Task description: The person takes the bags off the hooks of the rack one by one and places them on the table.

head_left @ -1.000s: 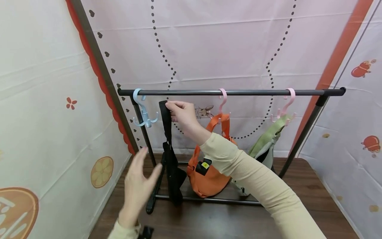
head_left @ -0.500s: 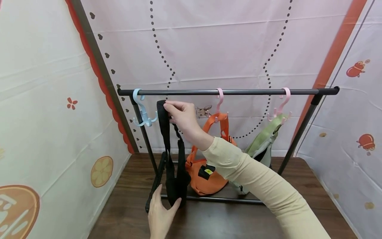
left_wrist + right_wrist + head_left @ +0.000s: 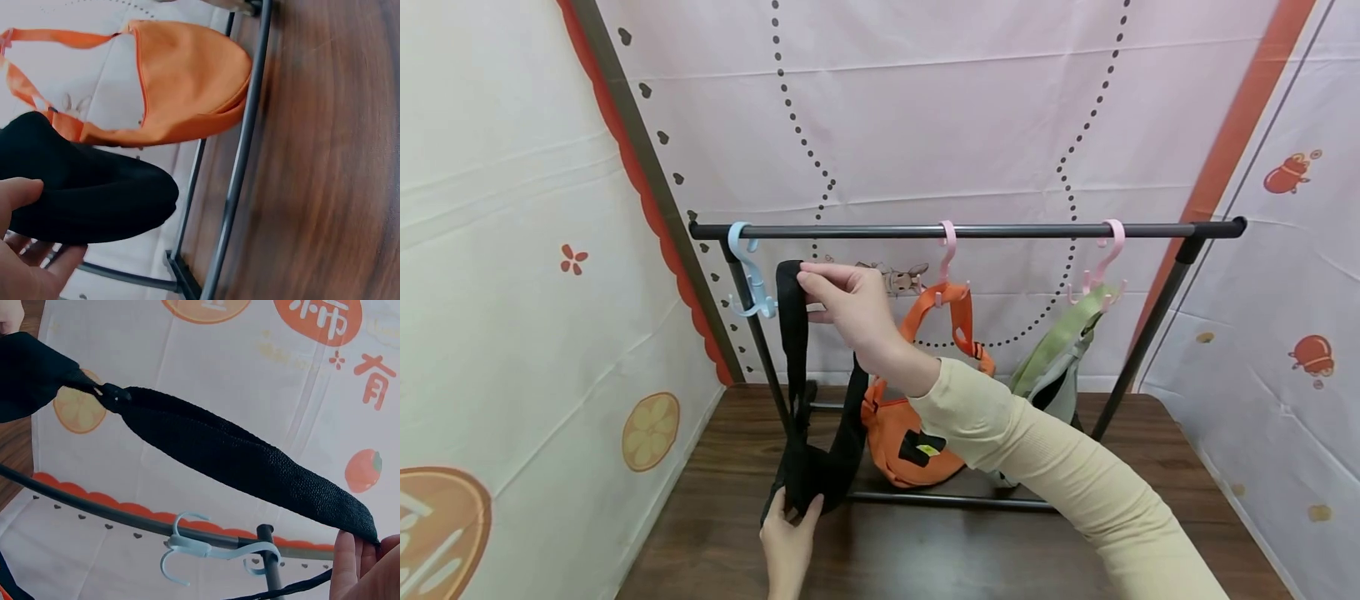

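Observation:
A black shoulder bag (image 3: 827,475) hangs by its strap (image 3: 792,333) left of centre in the head view. My right hand (image 3: 859,312) pinches the strap's top loop between thumb and fingers, just right of the light-blue hook (image 3: 754,283). My left hand (image 3: 787,537) grips the bag's lower end, with the thumb on one side and fingers on the other. The left wrist view shows this rounded black end (image 3: 100,197) up close. In the right wrist view the doubled strap (image 3: 225,453) stretches from the bag to my fingers, apart from the hook.
A black rail (image 3: 850,232) carries the blue hook and two pink hooks (image 3: 948,250). An orange bag (image 3: 910,450) hangs from the middle hook, close beside the black one. A green-and-grey bag (image 3: 1060,358) hangs at right. The rack stands on a wooden table (image 3: 940,558) between printed cloth walls.
My left hand has come in from the left and taken hold of the bag's lower end. The bag has turned and spread open leftward. My right hand has shifted slightly left with the strap.

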Demonstrator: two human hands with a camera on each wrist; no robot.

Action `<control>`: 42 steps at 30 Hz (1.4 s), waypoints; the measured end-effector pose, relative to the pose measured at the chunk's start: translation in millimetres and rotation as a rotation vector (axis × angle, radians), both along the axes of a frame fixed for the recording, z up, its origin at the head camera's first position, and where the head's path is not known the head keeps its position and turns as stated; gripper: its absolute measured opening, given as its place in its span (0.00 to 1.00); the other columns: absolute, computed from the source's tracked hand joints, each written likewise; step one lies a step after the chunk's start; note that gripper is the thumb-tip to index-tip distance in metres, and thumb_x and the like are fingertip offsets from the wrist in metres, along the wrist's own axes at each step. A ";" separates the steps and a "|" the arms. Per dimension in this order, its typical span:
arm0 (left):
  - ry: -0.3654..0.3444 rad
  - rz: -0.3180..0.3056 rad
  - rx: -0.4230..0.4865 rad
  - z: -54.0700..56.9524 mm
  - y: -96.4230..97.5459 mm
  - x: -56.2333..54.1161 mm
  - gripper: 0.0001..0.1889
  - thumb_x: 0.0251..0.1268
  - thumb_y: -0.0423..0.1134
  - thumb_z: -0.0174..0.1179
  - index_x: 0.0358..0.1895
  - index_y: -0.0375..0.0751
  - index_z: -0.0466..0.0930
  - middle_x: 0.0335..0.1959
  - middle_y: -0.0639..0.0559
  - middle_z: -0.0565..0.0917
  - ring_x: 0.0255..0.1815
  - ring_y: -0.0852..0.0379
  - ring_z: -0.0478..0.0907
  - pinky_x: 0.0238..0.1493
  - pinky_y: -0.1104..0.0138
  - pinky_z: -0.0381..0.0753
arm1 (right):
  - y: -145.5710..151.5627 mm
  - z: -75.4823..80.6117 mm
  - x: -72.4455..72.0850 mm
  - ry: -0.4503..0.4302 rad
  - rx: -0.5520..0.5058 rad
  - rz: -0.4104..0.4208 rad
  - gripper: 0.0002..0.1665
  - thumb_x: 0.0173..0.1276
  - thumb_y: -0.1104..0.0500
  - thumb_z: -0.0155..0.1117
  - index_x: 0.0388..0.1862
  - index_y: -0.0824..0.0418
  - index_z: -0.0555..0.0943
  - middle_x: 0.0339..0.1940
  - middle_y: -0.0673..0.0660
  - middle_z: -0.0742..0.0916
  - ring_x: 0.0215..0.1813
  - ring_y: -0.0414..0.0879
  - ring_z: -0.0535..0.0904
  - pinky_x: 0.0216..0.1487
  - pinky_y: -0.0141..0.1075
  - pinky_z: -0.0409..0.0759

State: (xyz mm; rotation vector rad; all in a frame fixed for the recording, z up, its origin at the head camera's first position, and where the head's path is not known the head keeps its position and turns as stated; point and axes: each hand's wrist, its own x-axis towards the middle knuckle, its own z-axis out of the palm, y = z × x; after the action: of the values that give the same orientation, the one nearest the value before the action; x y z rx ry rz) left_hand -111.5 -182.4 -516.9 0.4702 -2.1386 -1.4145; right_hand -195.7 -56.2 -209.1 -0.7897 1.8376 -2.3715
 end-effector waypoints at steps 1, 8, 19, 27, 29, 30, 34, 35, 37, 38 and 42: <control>-0.003 0.017 0.016 9.5 1.1 3.4 0.22 0.56 0.43 0.63 0.49 0.32 0.74 0.42 0.34 0.78 0.43 0.39 0.78 0.37 0.57 0.80 | 0.0 0.1 0.5 0.000 0.000 0.001 0.16 0.66 0.66 0.55 0.51 0.69 0.78 0.44 0.65 0.83 0.36 0.40 0.81 0.41 0.40 0.81; 0.045 0.152 0.257 -0.3 -12.4 4.5 0.17 0.52 0.38 0.66 0.43 0.30 0.77 0.42 0.34 0.80 0.37 0.63 0.80 0.35 0.80 0.76 | 1.8 -3.4 -6.9 -0.017 -0.010 -0.005 0.16 0.66 0.67 0.54 0.52 0.70 0.77 0.45 0.67 0.82 0.34 0.39 0.81 0.41 0.40 0.81; 0.300 0.253 0.247 -135.6 -85.6 -30.2 0.18 0.47 0.42 0.69 0.44 0.44 0.83 0.41 0.46 0.84 0.42 0.58 0.81 0.38 0.79 0.77 | 9.9 -11.8 -26.2 -0.008 0.287 0.101 0.28 0.66 0.63 0.56 0.65 0.62 0.65 0.56 0.60 0.78 0.54 0.48 0.77 0.48 0.35 0.78; 0.339 0.199 0.293 -22.8 -60.0 23.3 0.14 0.51 0.26 0.64 0.43 0.26 0.79 0.32 0.62 0.84 0.33 0.75 0.78 0.33 0.84 0.74 | 18.2 -38.5 -48.6 -0.126 0.487 0.179 0.33 0.66 0.61 0.57 0.69 0.57 0.60 0.61 0.58 0.74 0.59 0.49 0.72 0.56 0.41 0.72; 0.257 0.265 0.255 -20.6 -63.0 26.1 0.15 0.52 0.29 0.64 0.44 0.26 0.79 0.30 0.69 0.82 0.32 0.78 0.77 0.33 0.85 0.73 | 22.0 -48.4 -50.4 -0.114 0.499 0.191 0.34 0.65 0.61 0.57 0.69 0.56 0.59 0.61 0.58 0.74 0.59 0.50 0.72 0.57 0.43 0.72; 0.241 0.277 0.255 -16.1 -63.2 28.9 0.15 0.53 0.31 0.64 0.44 0.26 0.79 0.29 0.70 0.81 0.32 0.78 0.77 0.33 0.85 0.73 | 24.2 -53.8 -50.7 -0.104 0.503 0.199 0.34 0.65 0.61 0.57 0.69 0.56 0.59 0.61 0.59 0.73 0.59 0.50 0.71 0.57 0.44 0.71; 0.214 0.312 0.297 -30.6 -85.8 34.6 0.16 0.52 0.35 0.66 0.45 0.32 0.80 0.32 0.57 0.85 0.29 0.77 0.77 0.29 0.86 0.70 | 34.0 -77.7 -47.0 0.000 0.512 0.210 0.35 0.65 0.60 0.58 0.69 0.56 0.59 0.63 0.59 0.72 0.62 0.51 0.68 0.59 0.45 0.69; 0.182 0.327 0.317 -18.4 -86.1 41.0 0.17 0.53 0.35 0.66 0.46 0.30 0.79 0.35 0.52 0.85 0.31 0.72 0.79 0.34 0.81 0.74 | 36.9 -84.3 -45.7 0.035 0.505 0.215 0.35 0.65 0.60 0.58 0.69 0.56 0.59 0.63 0.59 0.71 0.63 0.50 0.67 0.60 0.45 0.68; 0.185 0.344 0.313 -46.1 -111.1 39.3 0.19 0.52 0.39 0.66 0.49 0.36 0.79 0.44 0.44 0.83 0.38 0.64 0.81 0.40 0.76 0.75 | 43.3 -97.9 -42.8 0.105 0.479 0.225 0.35 0.65 0.61 0.57 0.69 0.56 0.58 0.65 0.58 0.70 0.66 0.49 0.64 0.62 0.44 0.65; 0.206 0.357 0.312 -59.0 -123.0 38.2 0.20 0.52 0.40 0.66 0.50 0.39 0.79 0.45 0.48 0.83 0.41 0.63 0.80 0.42 0.75 0.75 | 46.1 -104.6 -41.5 0.135 0.463 0.229 0.35 0.65 0.62 0.57 0.69 0.56 0.58 0.66 0.58 0.69 0.67 0.48 0.62 0.63 0.45 0.63; 0.219 0.409 0.212 -75.5 -155.0 37.5 0.23 0.56 0.41 0.62 0.57 0.45 0.74 0.51 0.56 0.80 0.49 0.67 0.76 0.48 0.77 0.71 | 55.3 -126.7 -35.9 0.214 0.413 0.245 0.39 0.64 0.63 0.59 0.71 0.55 0.54 0.68 0.58 0.65 0.69 0.48 0.58 0.66 0.47 0.57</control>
State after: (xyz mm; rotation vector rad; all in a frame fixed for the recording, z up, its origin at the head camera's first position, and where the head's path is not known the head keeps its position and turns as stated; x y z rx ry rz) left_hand -74.0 -337.4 -592.4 0.7477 -1.6150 -1.3855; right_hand -231.7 -0.9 -335.8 -1.1648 2.0655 -1.7374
